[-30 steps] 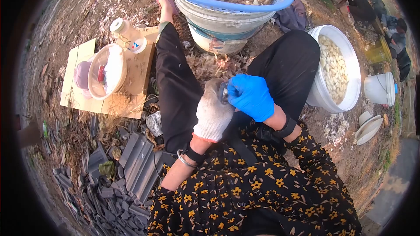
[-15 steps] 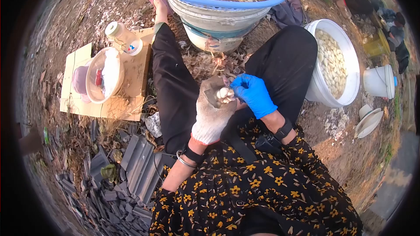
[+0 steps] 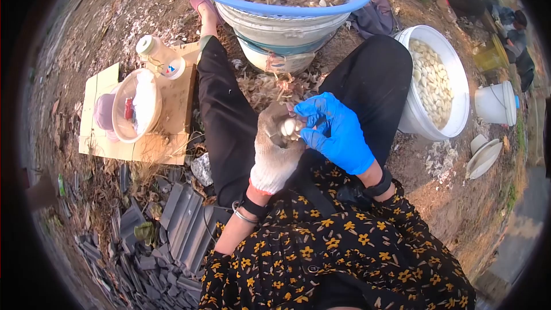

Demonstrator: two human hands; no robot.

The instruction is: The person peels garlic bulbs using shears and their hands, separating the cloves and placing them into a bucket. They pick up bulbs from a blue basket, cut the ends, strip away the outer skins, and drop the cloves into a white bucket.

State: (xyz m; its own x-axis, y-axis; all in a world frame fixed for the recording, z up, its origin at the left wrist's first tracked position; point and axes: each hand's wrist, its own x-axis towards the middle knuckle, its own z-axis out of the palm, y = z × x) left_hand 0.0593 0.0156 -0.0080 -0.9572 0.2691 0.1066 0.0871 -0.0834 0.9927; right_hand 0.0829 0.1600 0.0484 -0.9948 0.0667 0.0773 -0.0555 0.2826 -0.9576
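Observation:
My left hand [image 3: 278, 149], in a dirty white knitted glove, is closed around a partly peeled garlic bulb [image 3: 291, 127]. Pale cloves show between its thumb and fingers. Close against the right side of that bulb is my right hand [image 3: 340, 135], in a blue rubber glove. Its fingers are curled, with the thumb at the cloves and the forefinger near the bulb's top; whatever lies inside them is hidden. Both hands are above my lap, between my knees. Dry garlic skins [image 3: 275, 87] litter the ground just beyond them.
A blue basket [image 3: 281, 8] of garlic bulbs rests on a white bucket [image 3: 275, 60] ahead. To the right, a white bucket [image 3: 461, 89] holds peeled cloves, near a smaller lidded bucket [image 3: 492, 104]. Cardboard [image 3: 178, 109] at left bears a jar [image 3: 163, 60] and bowl [image 3: 156, 117]. Roof tiles [image 3: 183, 224] lie lower left.
My right hand has turned and shifted slightly right and down, its thumb coming apart from the forefinger. My left hand still holds the garlic bulb, which has turned slightly.

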